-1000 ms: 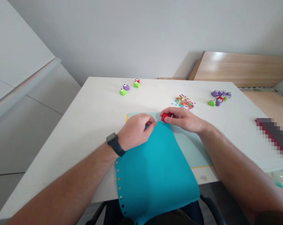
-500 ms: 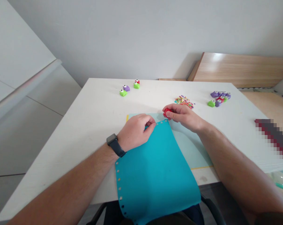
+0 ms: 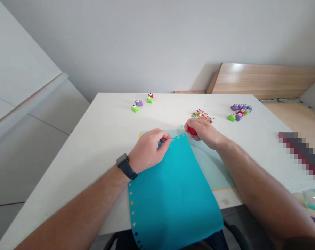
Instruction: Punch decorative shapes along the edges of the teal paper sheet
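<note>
A turquoise sheet [image 3: 175, 187], soft-looking like craft foam, has small cut-outs along its left and far edges. Its near end hangs over the table edge toward my lap. My left hand [image 3: 154, 144], with a dark watch at the wrist, pinches the sheet's far edge between thumb and fingers. Just past the far right corner, my right hand [image 3: 203, 131] is closed around a small red craft punch [image 3: 192, 130], mostly hidden by the fingers. The punch is apart from the sheet. A tiny blue piece [image 3: 182, 127] lies on the table beside it.
A pale mat [image 3: 212, 166] lies under the sheet. Beyond my right hand is a pile of colourful cut-outs [image 3: 200, 114]. Several eyed punches [image 3: 238, 116] in purple, green and red cluster far right; more green punches [image 3: 135, 108] stand far left. A blurred dark object [image 3: 300, 152] is at right.
My right hand has turned over with the red punch and drawn it away from the sheet's corner. A tiny blue piece now shows on the table. My left hand keeps its pinch.
</note>
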Demonstrator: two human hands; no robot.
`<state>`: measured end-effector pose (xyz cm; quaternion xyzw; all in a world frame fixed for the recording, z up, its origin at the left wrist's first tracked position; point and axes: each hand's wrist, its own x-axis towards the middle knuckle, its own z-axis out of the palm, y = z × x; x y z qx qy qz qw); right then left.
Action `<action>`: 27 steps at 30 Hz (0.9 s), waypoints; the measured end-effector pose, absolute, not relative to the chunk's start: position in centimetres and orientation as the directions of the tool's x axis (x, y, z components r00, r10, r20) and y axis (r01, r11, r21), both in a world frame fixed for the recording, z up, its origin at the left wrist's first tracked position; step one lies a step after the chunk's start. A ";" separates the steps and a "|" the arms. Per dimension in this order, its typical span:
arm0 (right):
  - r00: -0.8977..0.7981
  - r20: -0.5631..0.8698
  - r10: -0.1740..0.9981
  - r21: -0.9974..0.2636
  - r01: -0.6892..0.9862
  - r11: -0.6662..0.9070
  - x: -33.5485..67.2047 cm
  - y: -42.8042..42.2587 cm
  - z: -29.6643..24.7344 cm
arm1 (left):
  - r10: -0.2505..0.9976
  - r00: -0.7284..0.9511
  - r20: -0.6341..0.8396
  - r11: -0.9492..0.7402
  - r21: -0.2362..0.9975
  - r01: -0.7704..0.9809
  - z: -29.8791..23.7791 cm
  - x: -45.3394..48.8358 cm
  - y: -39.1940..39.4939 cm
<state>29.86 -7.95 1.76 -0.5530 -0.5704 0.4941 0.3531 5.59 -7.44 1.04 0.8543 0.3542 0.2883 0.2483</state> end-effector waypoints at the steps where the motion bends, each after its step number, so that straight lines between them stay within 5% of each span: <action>1: -0.140 -0.144 0.980 -0.948 0.302 -0.096 29.8 -8.0 1.8 | 0.747 0.580 0.324 -0.627 0.631 0.456 1.1 5.6 -7.4; 8: -0.310 -0.103 0.945 -0.950 0.311 -0.002 29.6 -8.2 2.5 | 0.755 0.553 0.354 -0.628 0.632 0.453 1.2 5.5 -7.5; 27: -0.348 -0.074 0.935 -0.987 0.159 -0.019 30.3 -8.4 2.2 | 0.769 0.521 0.370 -0.621 0.627 0.471 1.4 5.5 -7.5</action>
